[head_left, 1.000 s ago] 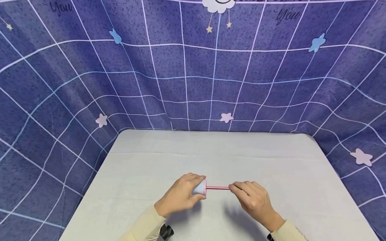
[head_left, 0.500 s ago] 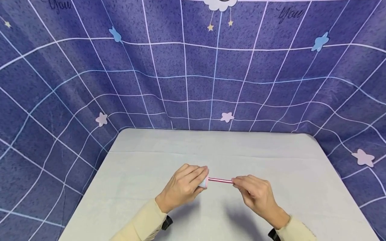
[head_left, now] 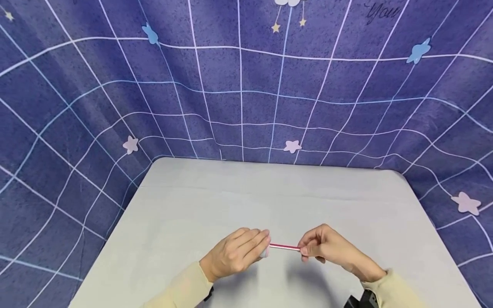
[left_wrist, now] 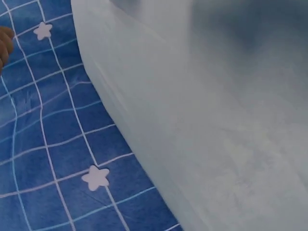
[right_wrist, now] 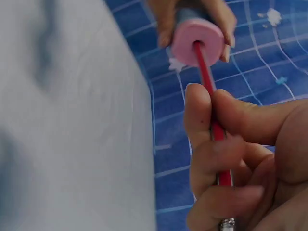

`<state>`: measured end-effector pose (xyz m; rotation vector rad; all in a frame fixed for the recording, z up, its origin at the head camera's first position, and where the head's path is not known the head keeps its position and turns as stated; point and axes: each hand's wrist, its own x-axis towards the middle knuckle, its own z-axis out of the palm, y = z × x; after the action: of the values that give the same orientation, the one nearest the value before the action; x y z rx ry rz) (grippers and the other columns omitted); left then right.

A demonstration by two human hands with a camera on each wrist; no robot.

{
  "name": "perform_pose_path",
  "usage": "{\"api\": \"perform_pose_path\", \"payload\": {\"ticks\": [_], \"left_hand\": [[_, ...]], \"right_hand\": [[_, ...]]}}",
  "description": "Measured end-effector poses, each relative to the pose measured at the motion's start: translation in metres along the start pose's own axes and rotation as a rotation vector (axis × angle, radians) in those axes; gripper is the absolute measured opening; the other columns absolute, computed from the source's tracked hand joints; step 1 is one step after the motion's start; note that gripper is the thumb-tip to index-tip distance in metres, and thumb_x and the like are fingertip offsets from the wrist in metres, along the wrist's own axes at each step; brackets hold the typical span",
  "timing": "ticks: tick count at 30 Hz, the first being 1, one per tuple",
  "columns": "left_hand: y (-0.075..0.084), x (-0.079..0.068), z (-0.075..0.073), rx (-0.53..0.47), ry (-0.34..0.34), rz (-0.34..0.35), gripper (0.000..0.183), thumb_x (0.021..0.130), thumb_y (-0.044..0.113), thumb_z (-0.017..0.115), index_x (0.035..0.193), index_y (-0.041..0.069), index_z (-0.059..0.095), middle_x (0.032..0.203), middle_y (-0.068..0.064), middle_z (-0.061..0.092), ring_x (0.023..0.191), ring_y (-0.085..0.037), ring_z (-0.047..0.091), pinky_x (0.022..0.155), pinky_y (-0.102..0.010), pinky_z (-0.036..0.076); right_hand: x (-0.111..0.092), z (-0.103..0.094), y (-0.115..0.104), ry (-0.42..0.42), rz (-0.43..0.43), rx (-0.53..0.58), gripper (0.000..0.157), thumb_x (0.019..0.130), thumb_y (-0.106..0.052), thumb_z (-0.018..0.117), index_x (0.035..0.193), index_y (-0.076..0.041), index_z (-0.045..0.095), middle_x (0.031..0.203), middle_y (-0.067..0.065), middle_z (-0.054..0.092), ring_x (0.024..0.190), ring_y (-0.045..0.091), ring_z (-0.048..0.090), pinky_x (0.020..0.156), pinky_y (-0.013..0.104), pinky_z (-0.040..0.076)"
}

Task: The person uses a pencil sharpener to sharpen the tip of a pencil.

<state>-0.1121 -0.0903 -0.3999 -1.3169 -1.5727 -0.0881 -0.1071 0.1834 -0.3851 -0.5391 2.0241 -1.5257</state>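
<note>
My left hand (head_left: 236,252) grips a small pencil sharpener (head_left: 265,253) with a light blue body, mostly covered by the fingers. Its round pink face (right_wrist: 183,43) with a central hole shows in the right wrist view. A red-and-white striped pencil (head_left: 284,247) has one end inside that hole. Between thumb and fingers, my right hand (head_left: 331,248) pinches the pencil farther along. A silver ferrule (right_wrist: 227,224) shows at the pencil's near end. Both hands are raised over the table, casting shadows. Only part of a hand (left_wrist: 5,45) enters the left wrist view.
A white-covered table (head_left: 215,196) lies under the hands. Behind it and at both sides hangs a blue-purple curtain (head_left: 254,107) with grid lines and stars. A dark wrist strap (head_left: 362,299) shows by the right sleeve.
My right hand has turned about the pencil's axis, and its thumb now shows from above. The left fingers have moved over more of the sharpener. The head view has shifted slightly.
</note>
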Motion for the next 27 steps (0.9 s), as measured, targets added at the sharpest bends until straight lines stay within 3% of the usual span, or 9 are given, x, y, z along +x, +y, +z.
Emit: {"api": "perform_pose_path", "payload": {"ticks": [5,10,13,14,17,21,24,27], "left_hand": [[-0.001,-0.011,0.005,-0.068,-0.162,-0.143,0.037,0.100,0.028,0.048,0.110,-0.002,0.067,0.107,-0.010,0.070,0.091,-0.017,0.066,0.081,-0.027,0.053],[-0.003,-0.015,0.004,-0.244,-0.321,-0.354,0.049,0.093,0.036,0.057,0.120,-0.004,0.061,0.115,-0.012,0.067,0.099,-0.020,0.063,0.091,-0.030,0.050],[-0.005,-0.014,0.002,-0.367,-0.419,-0.477,0.055,0.086,0.037,0.067,0.122,-0.005,0.059,0.115,-0.012,0.066,0.101,-0.020,0.062,0.092,-0.032,0.049],[-0.007,-0.013,0.001,-0.421,-0.457,-0.523,0.057,0.085,0.036,0.069,0.122,-0.005,0.059,0.115,-0.011,0.067,0.101,-0.020,0.062,0.092,-0.031,0.050],[-0.013,-0.008,-0.003,-0.615,-0.578,-0.679,0.056,0.084,0.034,0.072,0.123,-0.004,0.060,0.114,-0.009,0.068,0.101,-0.016,0.062,0.088,-0.029,0.051],[-0.022,0.000,-0.006,-0.861,-0.727,-0.863,0.046,0.085,0.033,0.071,0.119,0.003,0.064,0.103,-0.002,0.070,0.089,-0.007,0.061,0.079,-0.023,0.052],[-0.026,0.003,-0.006,-1.001,-0.809,-0.941,0.032,0.087,0.034,0.069,0.109,0.011,0.068,0.089,0.008,0.067,0.076,0.000,0.055,0.071,-0.018,0.050],[-0.025,0.003,-0.005,-1.059,-0.835,-0.952,0.025,0.087,0.033,0.068,0.103,0.014,0.067,0.083,0.011,0.063,0.071,0.001,0.052,0.068,-0.016,0.048]], "right_hand": [[0.001,0.012,0.011,0.230,-0.166,-0.249,0.005,0.082,-0.005,0.070,0.087,-0.005,0.071,0.072,0.002,0.070,0.054,-0.002,0.049,0.043,0.018,0.042],[0.006,0.023,0.023,0.522,-0.525,-0.625,0.022,0.071,-0.003,0.079,0.089,-0.013,0.070,0.076,-0.007,0.068,0.061,-0.003,0.054,0.050,0.014,0.044],[0.010,0.025,0.028,0.656,-0.732,-0.828,0.005,0.084,-0.013,0.071,0.089,-0.012,0.070,0.078,-0.005,0.069,0.063,0.003,0.060,0.053,0.015,0.047],[0.012,0.025,0.030,0.691,-0.795,-0.875,0.006,0.089,-0.016,0.067,0.089,-0.011,0.071,0.078,-0.004,0.070,0.064,0.006,0.062,0.053,0.017,0.048],[0.015,0.026,0.031,0.770,-0.965,-0.980,0.027,0.098,-0.022,0.053,0.086,-0.008,0.073,0.076,-0.001,0.070,0.062,0.010,0.062,0.052,0.020,0.048],[0.017,0.027,0.025,0.900,-1.160,-1.090,0.028,0.097,-0.014,0.054,0.082,-0.003,0.074,0.072,0.002,0.070,0.057,0.013,0.059,0.049,0.021,0.044],[0.019,0.028,0.018,0.993,-1.236,-1.164,0.026,0.095,-0.012,0.056,0.078,-0.003,0.074,0.069,0.003,0.070,0.055,0.015,0.058,0.048,0.023,0.042],[0.019,0.027,0.014,1.012,-1.268,-1.190,0.026,0.095,-0.012,0.057,0.076,-0.004,0.074,0.066,0.001,0.069,0.051,0.013,0.054,0.046,0.021,0.036]]}}
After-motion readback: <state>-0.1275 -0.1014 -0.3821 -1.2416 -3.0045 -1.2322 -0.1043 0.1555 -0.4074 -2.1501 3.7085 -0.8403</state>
